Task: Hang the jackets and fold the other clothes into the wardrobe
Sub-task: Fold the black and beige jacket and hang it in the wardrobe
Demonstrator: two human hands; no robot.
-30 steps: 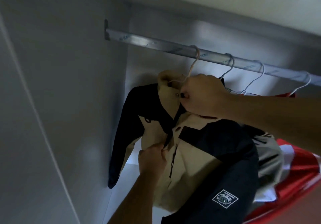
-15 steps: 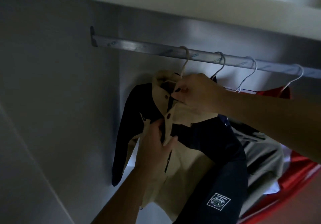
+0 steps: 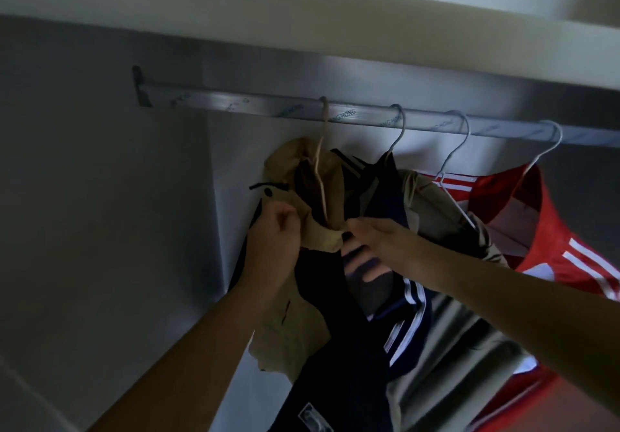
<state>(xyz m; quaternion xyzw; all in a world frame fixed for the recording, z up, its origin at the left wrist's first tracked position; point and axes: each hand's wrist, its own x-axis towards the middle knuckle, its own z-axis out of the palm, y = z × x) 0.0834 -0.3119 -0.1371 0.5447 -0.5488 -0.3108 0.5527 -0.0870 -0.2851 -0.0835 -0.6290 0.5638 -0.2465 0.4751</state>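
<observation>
Head view: hanging step, nearly done by my read. tan jacket [image 3: 295,331] sits on hanger [image 3: 322,176], hooked on rail [image 3: 235,104] at 12 o'clock from the hands. left hand [image 3: 276,233] grips the collar flap; right hand [image 3: 375,247] pinches the opposite front edge, fingers curled in fabric. Next likely needs squaring the collar, then letting go. striped jacket [image 3: 385,190] crowds at 2 o'clock, red jacket [image 3: 570,223] at 3 o'clock; snag risk.

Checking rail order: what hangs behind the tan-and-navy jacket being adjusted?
A navy white-striped jacket, then a beige garment and a red striped jacket. Their lower parts are covered, so which hanger holds each is unclear.
</observation>
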